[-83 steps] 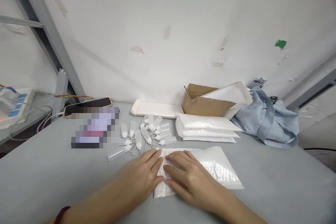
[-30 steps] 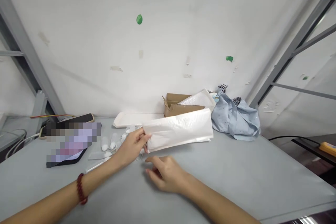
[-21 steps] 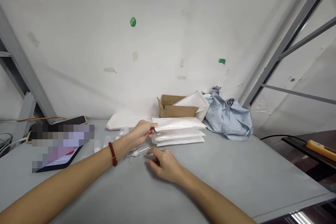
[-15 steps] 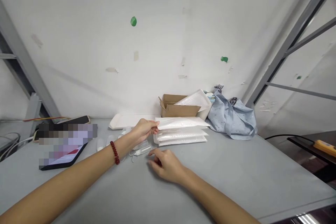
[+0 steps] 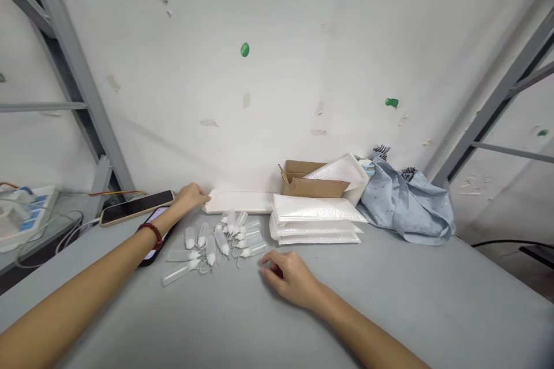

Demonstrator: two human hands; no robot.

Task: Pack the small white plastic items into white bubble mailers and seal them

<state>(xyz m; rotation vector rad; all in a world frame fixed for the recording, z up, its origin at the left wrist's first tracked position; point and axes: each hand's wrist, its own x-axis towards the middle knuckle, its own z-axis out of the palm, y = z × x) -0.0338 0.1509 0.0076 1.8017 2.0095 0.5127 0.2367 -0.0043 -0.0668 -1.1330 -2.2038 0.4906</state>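
Note:
At the back left, my left hand (image 5: 190, 197) has its fingers closed at the left end of a flat white paper packet (image 5: 242, 202) lying along the wall. My right hand (image 5: 292, 279) rests on the table with loosely bent fingers, thumb and forefinger apart and nothing between them. Between my arms lies a loose group of small clear plastic squeeze bottles (image 5: 210, 249) with white caps. Right of the bottles and behind my right hand is a stack of white bubble mailers (image 5: 318, 209).
Behind the mailers stands an open cardboard box (image 5: 315, 187) with bubble wrap (image 5: 341, 172). A light blue cloth bag (image 5: 407, 204) lies to its right. At left are a phone (image 5: 136, 207), another phone (image 5: 149, 256) partly under my left arm, and a power strip (image 5: 30, 216).
My left hand has left the bubble mailer stack and moved left to the white packet's end, uncovering the bottles. The view has shifted left; my right hand stays resting on the table.

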